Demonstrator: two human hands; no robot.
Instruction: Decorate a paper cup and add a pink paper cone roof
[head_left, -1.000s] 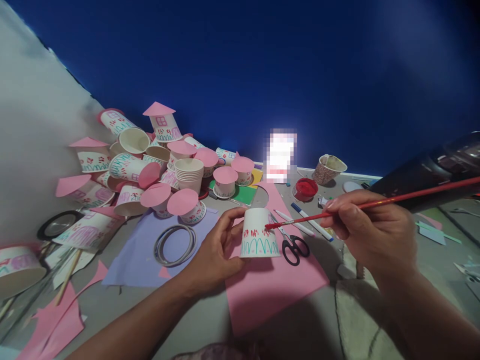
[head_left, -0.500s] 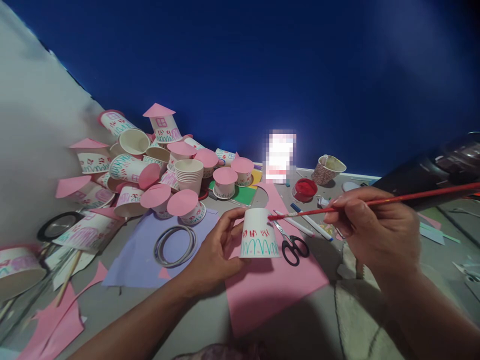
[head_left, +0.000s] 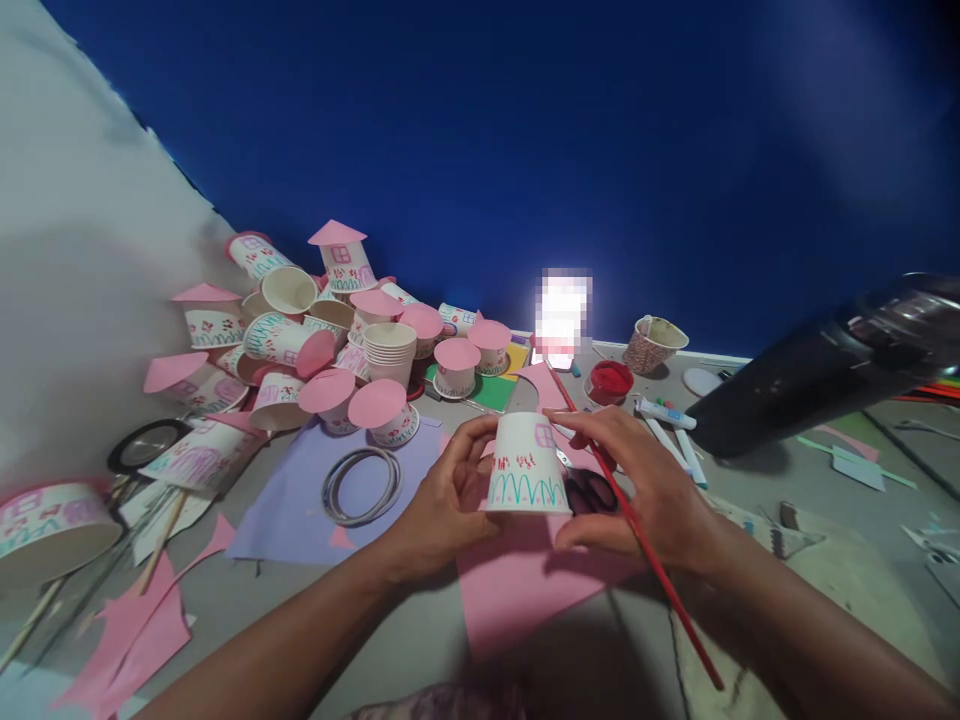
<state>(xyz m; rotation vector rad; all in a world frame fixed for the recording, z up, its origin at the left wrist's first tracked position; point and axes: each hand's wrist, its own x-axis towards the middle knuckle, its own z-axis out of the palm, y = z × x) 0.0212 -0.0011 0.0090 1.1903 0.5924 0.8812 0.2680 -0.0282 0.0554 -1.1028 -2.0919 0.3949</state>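
A white paper cup, upside down, bears red marks, a green zigzag near its rim and a purple window at its right. My left hand grips its left side. Around the right side curls my right hand, thumb near the rim and fingertips by the base, with a red brush held across its fingers. Black-handled scissors lie behind the cup, partly hidden by my right hand. Pink paper lies beneath.
Decorated cups with pink tops crowd the left, beside a stack of plain cups. Grey tape rings rest on purple paper. A red paint pot, markers and a large black cylinder are at the right.
My right hand has moved left and down to the cup, and the brush has swung from the cup to a steep slant. The cup has turned, showing its purple window.
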